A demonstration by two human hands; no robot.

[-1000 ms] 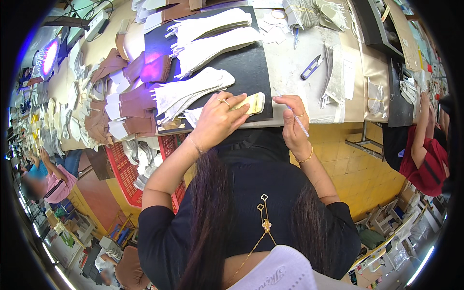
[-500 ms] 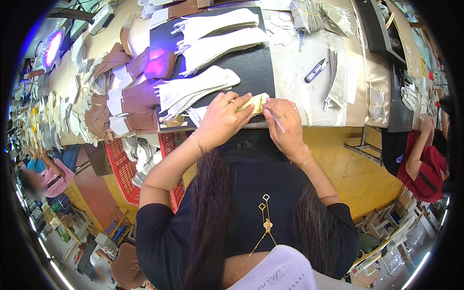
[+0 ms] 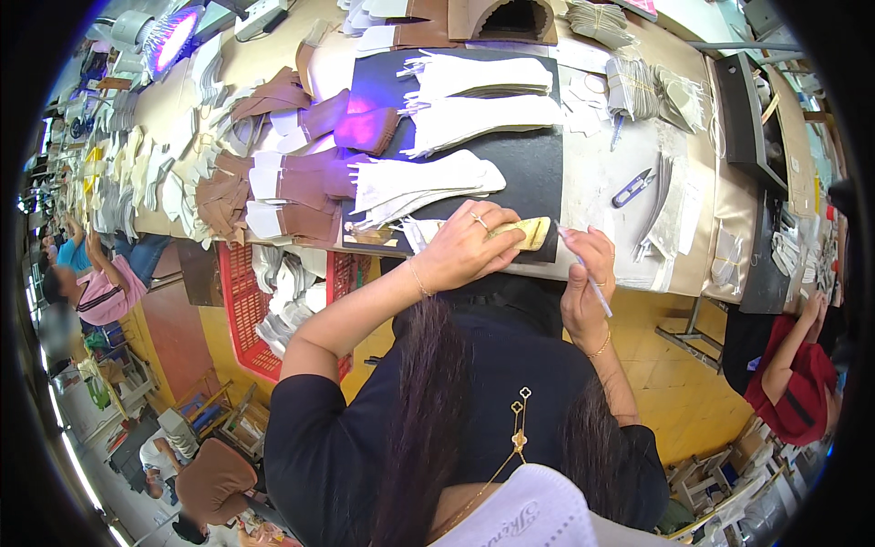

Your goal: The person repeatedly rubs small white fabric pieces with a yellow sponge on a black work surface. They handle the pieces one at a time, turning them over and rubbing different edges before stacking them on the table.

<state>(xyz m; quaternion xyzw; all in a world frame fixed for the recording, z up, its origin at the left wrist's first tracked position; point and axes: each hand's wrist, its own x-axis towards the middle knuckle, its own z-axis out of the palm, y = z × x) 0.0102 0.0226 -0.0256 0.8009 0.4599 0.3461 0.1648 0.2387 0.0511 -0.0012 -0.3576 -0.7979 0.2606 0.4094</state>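
Mid-marking, I reckon: my right grip (image 3: 588, 273) pinches a slim pen (image 3: 599, 296) beside the yellow piece (image 3: 534, 235) on the black mat (image 3: 533, 173), left hand (image 3: 474, 242) atop, can't tell if clamped, next stroke needs it steady.

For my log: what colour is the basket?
The basket is red, best seen in the head view.

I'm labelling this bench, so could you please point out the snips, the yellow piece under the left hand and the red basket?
Snips (image 3: 629, 191): head view, on the handle.
Yellow piece (image 3: 530, 235): head view, on its uncovered right end.
Red basket (image 3: 241, 305): head view, on its left wall.
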